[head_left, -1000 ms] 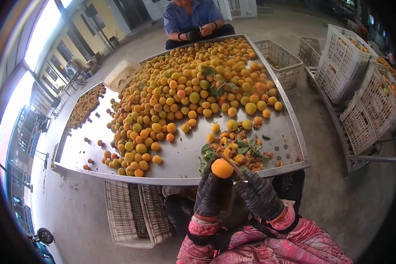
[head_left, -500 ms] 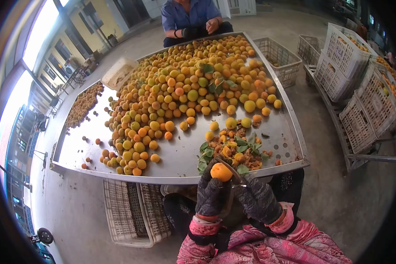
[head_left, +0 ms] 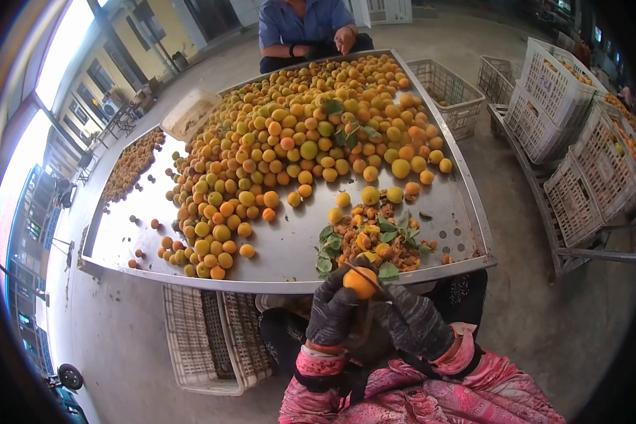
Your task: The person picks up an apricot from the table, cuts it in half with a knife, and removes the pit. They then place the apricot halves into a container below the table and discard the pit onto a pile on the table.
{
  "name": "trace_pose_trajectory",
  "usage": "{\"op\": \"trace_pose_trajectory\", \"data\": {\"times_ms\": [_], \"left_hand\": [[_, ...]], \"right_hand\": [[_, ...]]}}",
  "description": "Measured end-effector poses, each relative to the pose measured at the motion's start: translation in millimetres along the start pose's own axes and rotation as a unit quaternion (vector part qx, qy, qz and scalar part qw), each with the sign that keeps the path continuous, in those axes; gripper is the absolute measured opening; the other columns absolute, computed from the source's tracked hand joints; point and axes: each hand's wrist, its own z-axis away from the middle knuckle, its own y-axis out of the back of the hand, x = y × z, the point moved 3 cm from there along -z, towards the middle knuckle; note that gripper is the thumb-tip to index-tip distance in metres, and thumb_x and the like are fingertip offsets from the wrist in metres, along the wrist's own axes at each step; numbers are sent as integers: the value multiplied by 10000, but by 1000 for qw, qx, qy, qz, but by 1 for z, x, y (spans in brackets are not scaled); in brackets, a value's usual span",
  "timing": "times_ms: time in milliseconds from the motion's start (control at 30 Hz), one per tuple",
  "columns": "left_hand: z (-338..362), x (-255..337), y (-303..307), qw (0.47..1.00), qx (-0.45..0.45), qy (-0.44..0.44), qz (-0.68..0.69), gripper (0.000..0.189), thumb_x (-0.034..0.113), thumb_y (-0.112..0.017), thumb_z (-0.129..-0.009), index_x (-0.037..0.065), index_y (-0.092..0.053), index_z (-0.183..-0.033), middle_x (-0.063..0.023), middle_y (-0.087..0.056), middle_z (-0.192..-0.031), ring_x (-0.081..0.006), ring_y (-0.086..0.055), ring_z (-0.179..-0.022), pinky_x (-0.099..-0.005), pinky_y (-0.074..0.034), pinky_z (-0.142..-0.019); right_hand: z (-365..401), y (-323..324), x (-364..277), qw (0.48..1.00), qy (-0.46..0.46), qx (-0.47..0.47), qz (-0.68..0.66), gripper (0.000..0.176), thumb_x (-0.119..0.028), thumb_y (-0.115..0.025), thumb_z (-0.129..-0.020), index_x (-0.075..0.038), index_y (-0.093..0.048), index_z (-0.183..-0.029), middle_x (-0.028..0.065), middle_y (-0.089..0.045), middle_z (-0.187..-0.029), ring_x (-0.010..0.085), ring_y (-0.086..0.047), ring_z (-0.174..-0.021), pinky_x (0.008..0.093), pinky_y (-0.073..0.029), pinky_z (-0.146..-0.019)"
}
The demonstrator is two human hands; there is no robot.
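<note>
Just beyond the near edge of a metal table (head_left: pixel 283 244), my left hand (head_left: pixel 330 314) in a dark glove is closed around an orange apricot (head_left: pixel 361 284). My right hand (head_left: pixel 418 325), gloved too, grips what looks like a small knife (head_left: pixel 379 286). Its thin dark blade lies against the right side of the fruit; the handle is hidden in my fingers. Directly past my hands, a heap of apricot scraps (head_left: pixel 366 242) with torn flesh and green leaves (head_left: pixel 330 244) rests on the table. A large pile of whole apricots (head_left: pixel 275 148) covers the middle and far part.
A co-worker (head_left: pixel 307 28) sits at the far side. A white tub (head_left: pixel 189 116) stands by small brown pieces (head_left: pixel 134 166) on the left. Plastic crates (head_left: pixel 215 343) lie below the near edge, another crate (head_left: pixel 449 99) stands right, and stacked crates (head_left: pixel 555 85) fill a cart.
The apricot and my left hand have shifted slightly right, and the fruit has turned a little against the blade. The co-worker's hands have moved slightly.
</note>
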Motion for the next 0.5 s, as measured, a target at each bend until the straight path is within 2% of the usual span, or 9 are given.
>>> {"op": "trace_pose_trajectory", "data": {"times_ms": [133,200,267,333,367,400,433,467,500], "left_hand": [[-2,-3,4,996,1,22,-82,551,204,-682,-764,-19,-456,-1215,-112,-555,-1114,-204,-543,-999,-309,-436,-874],[-3,3,-1,996,-3,23,-86,533,173,-670,-773,-14,-450,-1221,-112,-553,-1118,-205,-544,-997,-309,-436,-873],[-3,8,-4,982,-18,78,-172,497,138,-644,-794,0,-441,-1228,-101,-558,-1101,-196,-542,-998,-302,-437,-868],[-2,14,-17,987,-18,65,-148,473,124,-626,-808,4,-440,-1226,-94,-560,-1090,-195,-539,-1001,-298,-438,-864],[0,17,-22,991,-18,53,-124,450,111,-608,-822,7,-438,-1225,-87,-562,-1079,-195,-537,-1004,-293,-439,-860],[0,13,-29,991,-19,52,-125,450,111,-608,-822,7,-438,-1225,-87,-562,-1079,-195,-537,-1004,-293,-439,-860],[1,7,-34,994,27,12,-109,448,197,-597,-831,0,-449,-1206,-101,-562,-1074,-189,-541,-981,-291,-450,-823],[3,2,-36,993,75,-27,-92,467,282,-587,-841,-6,-460,-1186,-116,-563,-1068,-183,-544,-959,-290,-460,-786],[4,-6,-30,993,76,-27,-91,467,282,-587,-841,-6,-460,-1186,-116,-563,-1068,-183,-544,-959,-290,-460,-786]], "right_hand": [[6,-1,11,997,36,-18,66,304,-81,-557,-818,35,-545,-1100,229,-536,-1104,341,-573,-939,395,-477,-788],[7,-2,14,978,141,4,153,290,-74,-559,-813,9,-560,-1091,217,-542,-1094,331,-577,-932,392,-477,-787],[-5,7,9,980,130,-35,146,273,-75,-560,-814,1,-569,-1077,209,-551,-1076,327,-578,-929,392,-475,-793],[-13,12,-1,980,119,-72,141,256,-76,-560,-815,-8,-578,-1062,201,-560,-1059,323,-578,-926,391,-473,-799],[-19,12,-3,999,-3,-51,5,245,-78,-563,-815,-7,-580,-1049,199,-567,-1038,321,-579,-922,393,-473,-799],[-21,11,-1,983,-124,-28,-132,234,-81,-566,-814,-6,-583,-1036,197,-574,-1018,319,-579,-919,395,-474,-798],[-16,4,5,983,-123,-27,-132,234,-81,-566,-814,-6,-583,-1036,197,-574,-1018,319,-579,-919,395,-474,-798],[-8,-5,9,1000,-7,14,2,234,-86,-566,-817,-1,-579,-1035,196,-578,-1010,317,-579,-922,392,-474,-797],[-2,-10,8,983,109,54,135,235,-90,-567,-819,3,-575,-1034,196,-581,-1001,314,-580,-924,390,-474,-797]]}}
